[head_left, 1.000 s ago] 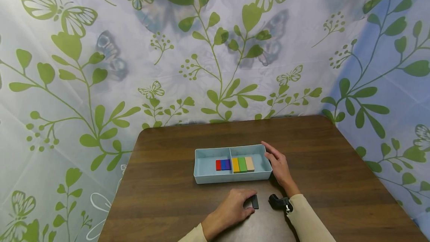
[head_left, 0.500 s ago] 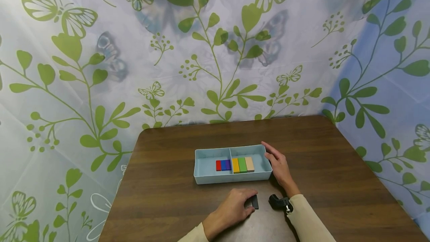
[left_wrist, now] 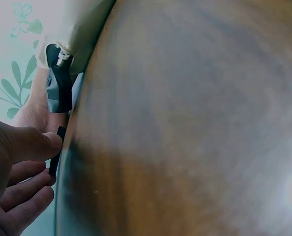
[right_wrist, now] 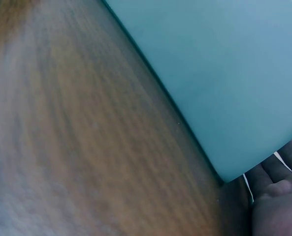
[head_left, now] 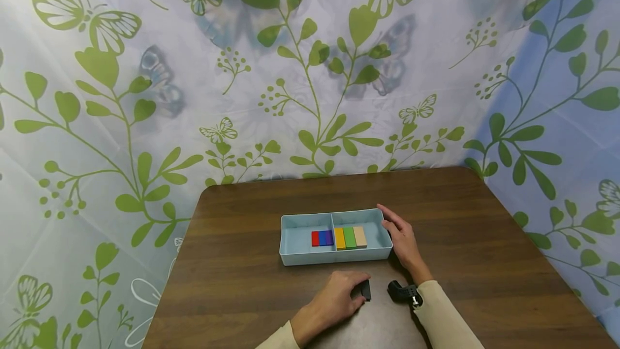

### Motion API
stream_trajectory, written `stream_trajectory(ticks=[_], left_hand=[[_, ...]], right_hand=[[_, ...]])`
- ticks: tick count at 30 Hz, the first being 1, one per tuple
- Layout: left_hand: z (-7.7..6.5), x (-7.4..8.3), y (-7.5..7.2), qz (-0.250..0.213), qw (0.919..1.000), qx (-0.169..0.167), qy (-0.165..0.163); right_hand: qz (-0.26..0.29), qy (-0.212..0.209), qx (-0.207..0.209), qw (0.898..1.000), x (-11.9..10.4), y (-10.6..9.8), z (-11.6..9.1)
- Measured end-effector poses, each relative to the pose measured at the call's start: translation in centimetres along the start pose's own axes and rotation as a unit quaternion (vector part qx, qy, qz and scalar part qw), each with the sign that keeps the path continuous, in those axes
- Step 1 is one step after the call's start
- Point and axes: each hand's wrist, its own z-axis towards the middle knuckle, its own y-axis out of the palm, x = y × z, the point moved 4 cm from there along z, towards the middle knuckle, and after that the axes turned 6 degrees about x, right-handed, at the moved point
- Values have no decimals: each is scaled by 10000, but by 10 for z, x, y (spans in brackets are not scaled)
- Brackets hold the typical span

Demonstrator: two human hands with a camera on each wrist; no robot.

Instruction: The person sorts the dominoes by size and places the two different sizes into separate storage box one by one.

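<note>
My left hand (head_left: 331, 298) pinches a small flat black block (head_left: 366, 290) just above or on the table in front of the tray; which of these I cannot tell. In the left wrist view, the black block (left_wrist: 56, 153) sits between thumb and fingertips. With fingers extended, my right hand (head_left: 404, 244) rests against the right end of a light blue two-part tray (head_left: 310, 258). Red (head_left: 315, 238), blue (head_left: 322, 238) and purple (head_left: 329, 238) blocks lie in the left compartment. Yellow (head_left: 340, 238), green (head_left: 350, 238) and beige (head_left: 360, 237) blocks line up in the right one.
A brown wooden table (head_left: 242, 284) carries everything. Behind it hangs a patterned curtain (head_left: 232, 96) with leaves and butterflies. A black camera mount (head_left: 402, 292) is strapped at my right wrist, near the table surface.
My left hand and the black block have shifted very slightly to the left. The right hand and the tray have kept their places.
</note>
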Motion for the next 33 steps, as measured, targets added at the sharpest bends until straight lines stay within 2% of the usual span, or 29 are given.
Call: stream_trajectory(ticks=[16,26,33], left_hand=[[7,-4,-27,-167,9996,97,-217],[11,1,-49,-8,9993,369,51],[13,-5,-69,9,9988,448,-191]], right_hand=[[56,14,-10,10000,0,0,-1],[35,-25,-5,10000,-1,0,-1],[-46,-34,22,10000,-2,0,-1]])
